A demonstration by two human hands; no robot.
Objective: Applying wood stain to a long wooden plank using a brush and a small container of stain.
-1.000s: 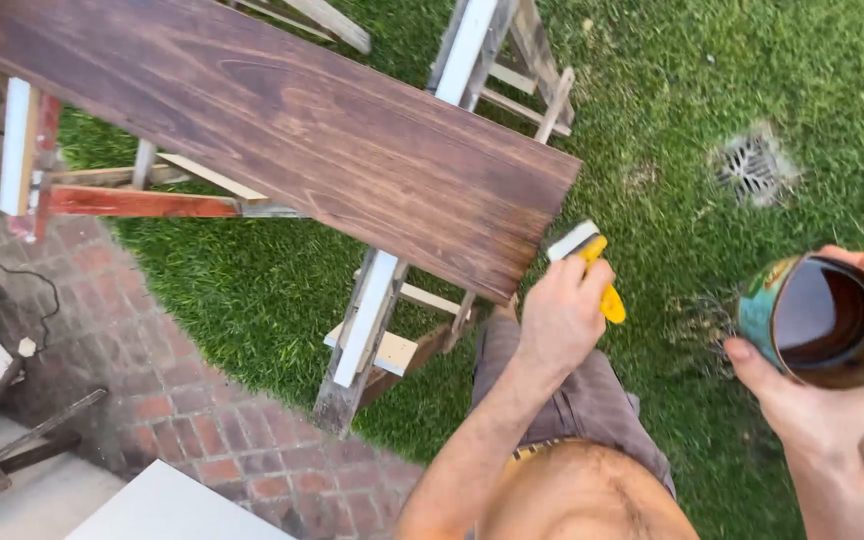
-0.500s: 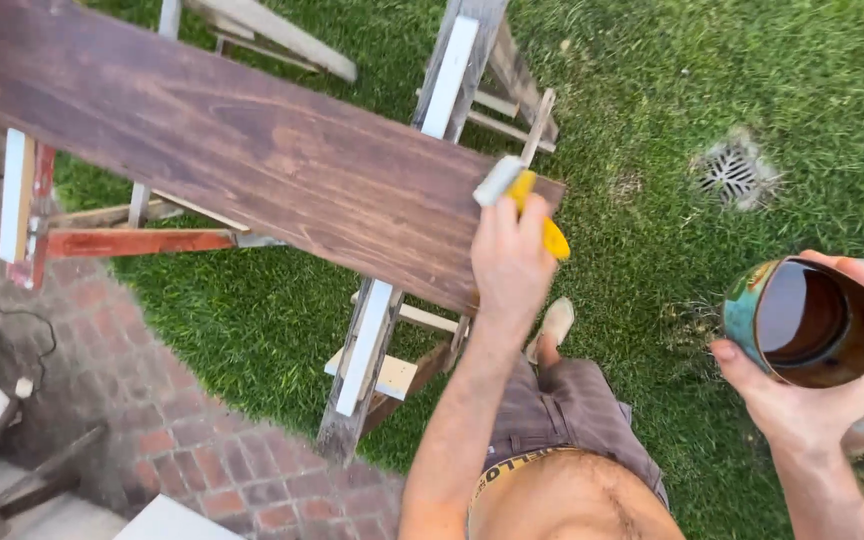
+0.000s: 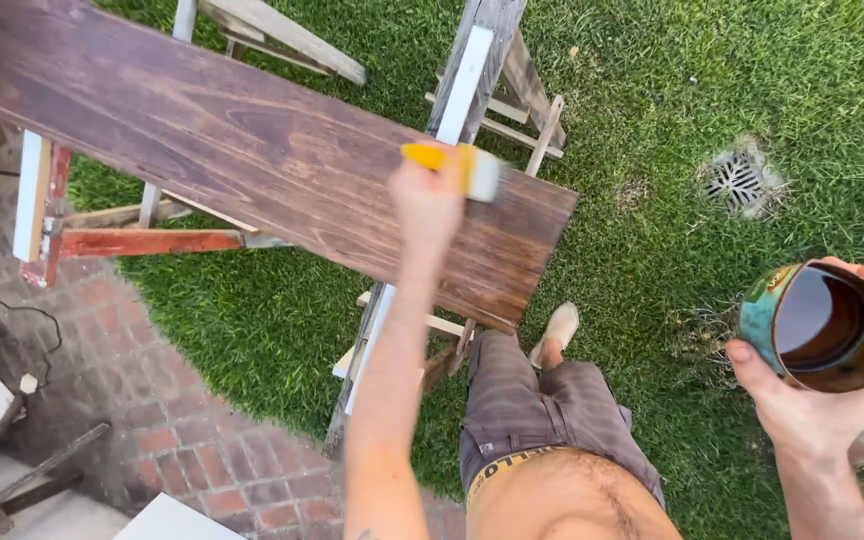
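Observation:
A long dark-stained wooden board [image 3: 232, 150] lies across two sawhorses over the grass. My left hand [image 3: 427, 205] reaches out over the board's right end and grips a yellow-handled paintbrush [image 3: 457, 165]. The brush lies sideways with its pale bristles pointing right, above the board's far edge. At the right of the view my right hand [image 3: 812, 410] holds an open tin can [image 3: 827, 325] of dark brown stain, tilted toward me, away from the board.
A grey and white sawhorse [image 3: 467, 75] carries the board's right end, and a red and white one [image 3: 37, 200] the left. A metal drain grate [image 3: 740, 180] sits in the lawn. Brick paving [image 3: 152, 400] and a cable lie at lower left.
My left hand has carried the brush from the board's near right corner up onto its top near the far edge, turning the bristles to the right. The can has stayed at the right.

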